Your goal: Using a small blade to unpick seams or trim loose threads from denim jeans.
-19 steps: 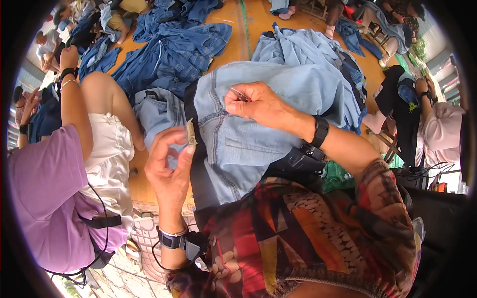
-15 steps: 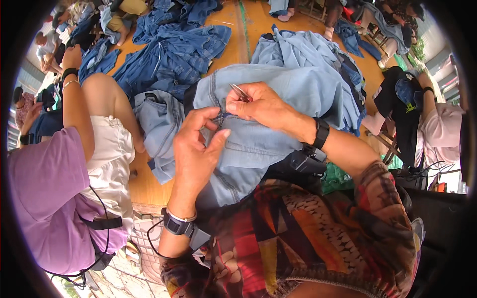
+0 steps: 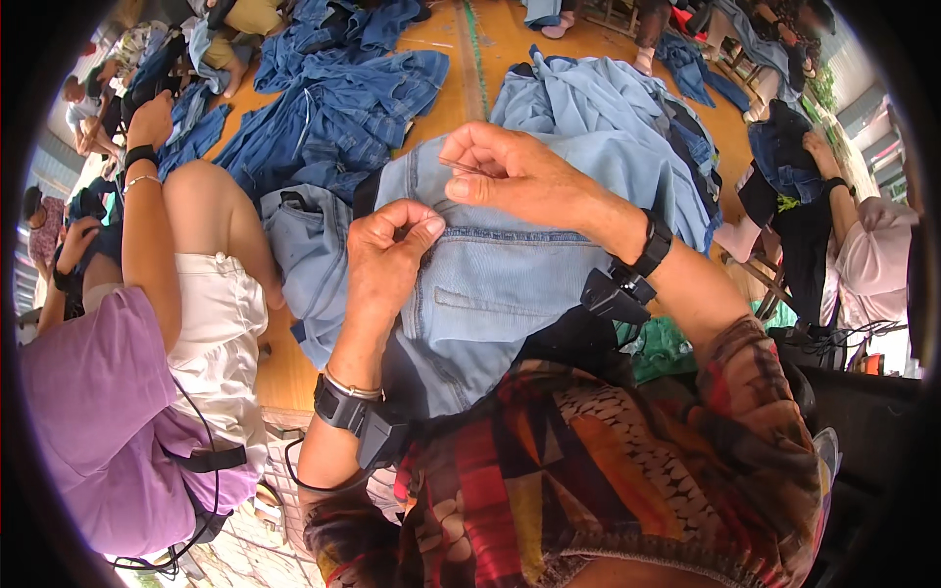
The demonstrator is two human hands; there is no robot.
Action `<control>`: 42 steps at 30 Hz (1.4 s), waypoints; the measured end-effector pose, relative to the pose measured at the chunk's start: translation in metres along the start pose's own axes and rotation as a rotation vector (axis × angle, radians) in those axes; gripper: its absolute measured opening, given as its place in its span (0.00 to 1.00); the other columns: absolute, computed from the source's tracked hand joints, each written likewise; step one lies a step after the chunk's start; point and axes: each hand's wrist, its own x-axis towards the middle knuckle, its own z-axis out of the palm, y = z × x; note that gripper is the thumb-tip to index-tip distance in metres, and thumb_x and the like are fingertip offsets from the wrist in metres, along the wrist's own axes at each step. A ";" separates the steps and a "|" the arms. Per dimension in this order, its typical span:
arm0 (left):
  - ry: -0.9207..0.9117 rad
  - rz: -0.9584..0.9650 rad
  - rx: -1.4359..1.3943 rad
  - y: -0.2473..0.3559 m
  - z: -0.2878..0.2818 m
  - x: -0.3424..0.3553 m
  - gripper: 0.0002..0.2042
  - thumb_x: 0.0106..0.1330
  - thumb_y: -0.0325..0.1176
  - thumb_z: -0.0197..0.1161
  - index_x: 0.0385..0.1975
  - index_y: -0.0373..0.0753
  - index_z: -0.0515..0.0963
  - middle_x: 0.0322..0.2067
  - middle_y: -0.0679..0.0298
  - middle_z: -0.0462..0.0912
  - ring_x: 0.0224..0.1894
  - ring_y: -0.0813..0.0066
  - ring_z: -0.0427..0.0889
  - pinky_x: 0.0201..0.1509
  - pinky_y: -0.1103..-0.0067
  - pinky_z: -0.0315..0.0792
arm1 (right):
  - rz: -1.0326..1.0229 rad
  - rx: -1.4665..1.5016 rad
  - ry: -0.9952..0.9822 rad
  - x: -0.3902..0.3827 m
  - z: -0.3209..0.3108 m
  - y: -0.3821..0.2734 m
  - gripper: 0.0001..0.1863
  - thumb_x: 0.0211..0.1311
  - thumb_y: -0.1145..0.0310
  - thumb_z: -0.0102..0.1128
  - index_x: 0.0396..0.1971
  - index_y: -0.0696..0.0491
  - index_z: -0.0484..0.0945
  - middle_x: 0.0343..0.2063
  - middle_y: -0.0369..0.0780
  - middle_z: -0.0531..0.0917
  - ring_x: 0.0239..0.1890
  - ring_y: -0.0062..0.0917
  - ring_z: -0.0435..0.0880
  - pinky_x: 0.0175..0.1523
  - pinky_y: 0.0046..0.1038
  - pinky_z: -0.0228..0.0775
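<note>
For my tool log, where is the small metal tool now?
In the head view, the small metal tool is in the person's right hand, over the light-blue denim garment, its tip pointing left, near the left hand.

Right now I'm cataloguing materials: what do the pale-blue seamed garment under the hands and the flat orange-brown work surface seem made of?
Garment: probably matte, washed denim, given its stitched seams and soft folds. Work surface: seemingly smooth wood or laminate, from its even colour.
</note>
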 end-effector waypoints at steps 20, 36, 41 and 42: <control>-0.050 -0.027 -0.262 -0.011 -0.007 0.005 0.07 0.65 0.27 0.55 0.25 0.35 0.75 0.23 0.69 0.78 0.26 0.86 0.69 0.32 0.87 0.64 | -0.152 -0.793 -0.128 -0.010 0.010 -0.019 0.10 0.47 0.69 0.65 0.29 0.56 0.76 0.26 0.41 0.81 0.32 0.38 0.79 0.35 0.36 0.68; 0.093 -0.050 -0.305 -0.023 -0.029 -0.024 0.09 0.66 0.34 0.56 0.24 0.38 0.74 0.24 0.67 0.80 0.25 0.85 0.70 0.32 0.87 0.63 | -0.093 -0.713 -0.144 -0.023 0.013 -0.015 0.07 0.49 0.70 0.63 0.26 0.55 0.76 0.22 0.41 0.79 0.28 0.35 0.79 0.31 0.34 0.66; 0.262 -0.344 -0.043 -0.123 -0.108 -0.107 0.14 0.65 0.35 0.56 0.18 0.36 0.76 0.22 0.62 0.81 0.25 0.83 0.72 0.30 0.83 0.64 | -0.122 -0.520 -0.070 -0.040 0.004 -0.003 0.12 0.48 0.71 0.65 0.33 0.56 0.75 0.28 0.38 0.80 0.27 0.28 0.79 0.33 0.29 0.71; 0.061 -0.415 0.128 -0.150 -0.120 -0.132 0.13 0.62 0.34 0.59 0.18 0.36 0.76 0.22 0.60 0.81 0.27 0.77 0.75 0.32 0.80 0.67 | -0.136 -0.506 -0.050 -0.043 0.005 -0.005 0.15 0.48 0.71 0.66 0.36 0.56 0.74 0.31 0.38 0.79 0.28 0.28 0.79 0.34 0.27 0.72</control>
